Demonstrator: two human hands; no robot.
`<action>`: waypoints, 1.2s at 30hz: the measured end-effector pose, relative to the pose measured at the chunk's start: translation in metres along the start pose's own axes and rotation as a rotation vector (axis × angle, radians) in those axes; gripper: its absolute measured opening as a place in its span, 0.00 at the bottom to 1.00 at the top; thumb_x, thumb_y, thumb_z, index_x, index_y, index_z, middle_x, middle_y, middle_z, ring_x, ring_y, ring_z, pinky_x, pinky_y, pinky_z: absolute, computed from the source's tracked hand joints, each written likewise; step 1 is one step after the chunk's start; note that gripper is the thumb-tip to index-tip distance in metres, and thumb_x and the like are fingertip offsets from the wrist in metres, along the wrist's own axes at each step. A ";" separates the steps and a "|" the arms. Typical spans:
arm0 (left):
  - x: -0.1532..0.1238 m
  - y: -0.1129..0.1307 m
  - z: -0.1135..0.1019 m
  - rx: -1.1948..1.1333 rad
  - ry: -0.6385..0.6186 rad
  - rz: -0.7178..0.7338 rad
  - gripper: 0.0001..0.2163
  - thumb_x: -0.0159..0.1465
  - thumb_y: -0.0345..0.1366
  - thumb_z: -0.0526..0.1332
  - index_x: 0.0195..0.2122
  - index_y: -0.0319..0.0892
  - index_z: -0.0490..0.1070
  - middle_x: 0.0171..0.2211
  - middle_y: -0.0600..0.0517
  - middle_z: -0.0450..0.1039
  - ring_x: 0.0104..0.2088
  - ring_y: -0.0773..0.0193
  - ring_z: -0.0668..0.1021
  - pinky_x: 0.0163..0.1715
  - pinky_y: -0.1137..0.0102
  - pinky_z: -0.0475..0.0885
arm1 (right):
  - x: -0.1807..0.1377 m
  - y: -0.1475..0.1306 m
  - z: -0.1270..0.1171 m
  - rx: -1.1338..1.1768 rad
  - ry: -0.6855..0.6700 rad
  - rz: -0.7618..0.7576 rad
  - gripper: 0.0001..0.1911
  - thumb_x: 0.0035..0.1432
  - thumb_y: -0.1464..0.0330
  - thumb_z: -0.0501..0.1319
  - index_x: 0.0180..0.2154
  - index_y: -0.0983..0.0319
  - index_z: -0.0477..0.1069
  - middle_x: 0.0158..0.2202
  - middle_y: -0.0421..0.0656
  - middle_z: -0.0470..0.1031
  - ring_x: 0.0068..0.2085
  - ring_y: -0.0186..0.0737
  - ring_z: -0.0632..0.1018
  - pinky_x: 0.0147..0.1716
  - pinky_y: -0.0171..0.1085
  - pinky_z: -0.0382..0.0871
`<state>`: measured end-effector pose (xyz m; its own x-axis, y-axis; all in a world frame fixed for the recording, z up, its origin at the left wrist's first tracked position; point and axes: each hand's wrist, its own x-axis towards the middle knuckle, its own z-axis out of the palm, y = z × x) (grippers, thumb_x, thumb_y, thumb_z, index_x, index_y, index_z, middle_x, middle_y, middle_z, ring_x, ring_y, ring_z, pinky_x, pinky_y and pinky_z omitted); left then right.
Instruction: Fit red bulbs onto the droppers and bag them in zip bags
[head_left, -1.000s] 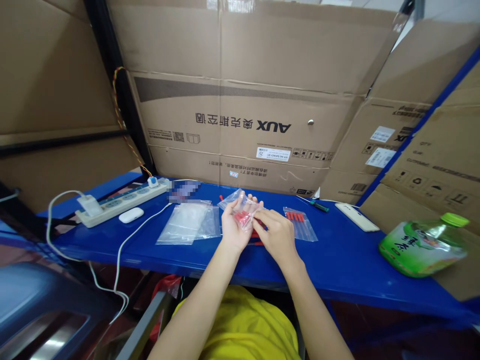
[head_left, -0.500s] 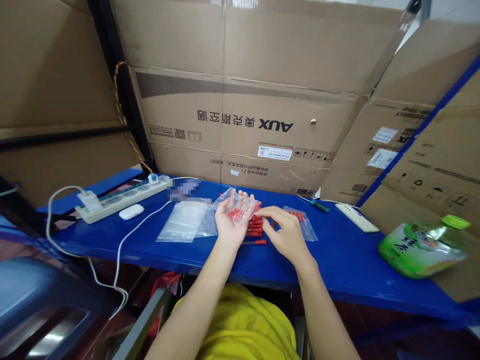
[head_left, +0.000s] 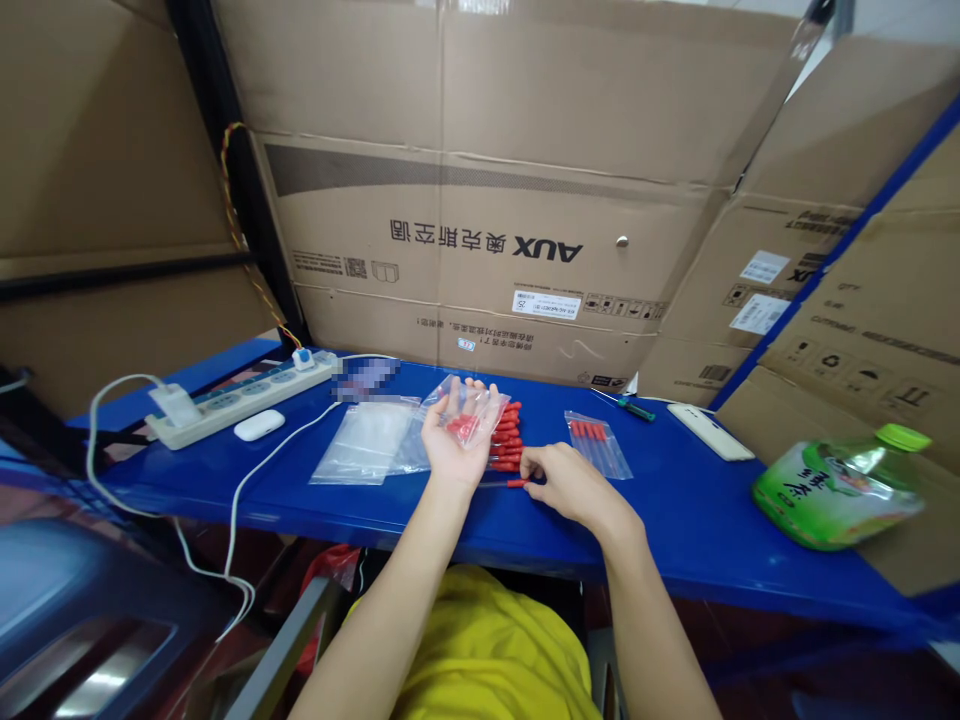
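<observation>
My left hand (head_left: 459,440), palm up, holds a clear zip bag (head_left: 487,408) with several red-handled pieces (head_left: 463,428) in it. Thumb and fingers of my right hand (head_left: 559,480) are closed at the end of a single red-handled screwdriver (head_left: 516,484) lying on the table; its thin shaft points left. Just behind it, a row of more red-handled screwdrivers (head_left: 508,440) lies side by side, partly covered by my left hand and the bag. To the right rests another clear bag (head_left: 600,450) with several red handles inside.
Flat clear bags (head_left: 360,450) lie left on the blue table (head_left: 675,520). Further left are a power strip (head_left: 247,395), a white earbud case (head_left: 259,425) and a cable. Rightward are a green-handled screwdriver (head_left: 637,410), a phone (head_left: 709,432) and a green bottle (head_left: 832,495). Cardboard (head_left: 480,180) stands behind.
My right hand has moved down and toward me, from the bag and the row to the single screwdriver in front. The right-hand bag and the row now show more fully.
</observation>
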<state>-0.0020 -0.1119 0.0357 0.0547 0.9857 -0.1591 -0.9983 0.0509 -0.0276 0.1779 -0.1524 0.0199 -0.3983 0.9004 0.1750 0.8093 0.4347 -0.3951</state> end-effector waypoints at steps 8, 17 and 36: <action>0.002 0.001 0.000 -0.054 0.003 0.020 0.11 0.66 0.30 0.58 0.48 0.38 0.75 0.42 0.45 0.80 0.46 0.59 0.84 0.56 0.57 0.81 | -0.018 0.002 -0.041 0.259 0.187 -0.121 0.09 0.59 0.76 0.63 0.39 0.59 0.79 0.36 0.41 0.83 0.37 0.40 0.82 0.40 0.36 0.74; 0.004 0.003 -0.002 -0.073 0.022 0.044 0.11 0.66 0.30 0.58 0.49 0.38 0.74 0.42 0.45 0.80 0.47 0.59 0.84 0.56 0.57 0.81 | -0.041 -0.004 -0.067 0.190 0.616 -0.199 0.06 0.63 0.72 0.65 0.40 0.57 0.79 0.39 0.42 0.83 0.37 0.41 0.83 0.41 0.40 0.77; 0.002 -0.013 -0.008 0.159 -0.057 -0.066 0.10 0.65 0.30 0.58 0.45 0.39 0.77 0.40 0.46 0.81 0.41 0.59 0.84 0.58 0.54 0.79 | 0.023 -0.029 0.024 -0.022 0.763 -0.267 0.08 0.73 0.68 0.62 0.44 0.58 0.82 0.44 0.45 0.86 0.43 0.45 0.83 0.47 0.43 0.76</action>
<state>0.0113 -0.1120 0.0280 0.1239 0.9866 -0.1059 -0.9832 0.1365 0.1213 0.1345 -0.1444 0.0136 -0.1815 0.5255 0.8312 0.7399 0.6297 -0.2366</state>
